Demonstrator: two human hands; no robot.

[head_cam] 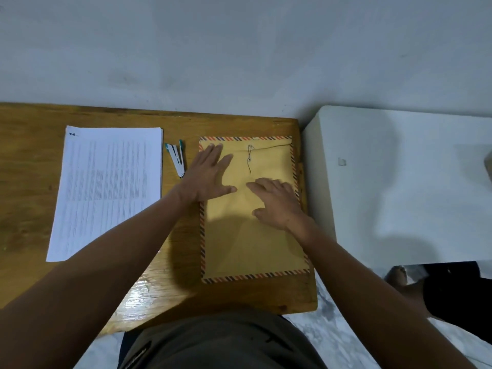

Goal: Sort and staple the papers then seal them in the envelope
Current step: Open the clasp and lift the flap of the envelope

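Note:
A brown envelope (pixel 253 243) with a red-and-blue striped border lies flat on the right part of the wooden table (pixel 26 182), its string clasp (pixel 249 155) near the top. My left hand (pixel 210 174) rests flat on the envelope's upper left corner, fingers spread. My right hand (pixel 279 203) lies flat on its right middle, fingers apart. A stack of printed white papers (pixel 106 187) lies on the left of the table. A stapler (pixel 176 158) with teal tips lies between the papers and the envelope.
A white box-like surface (pixel 399 182) stands right of the table. A grey wall (pixel 239 49) runs behind the table. A person's dark-clothed leg and foot (pixel 439 288) are at the lower right on the marbled floor.

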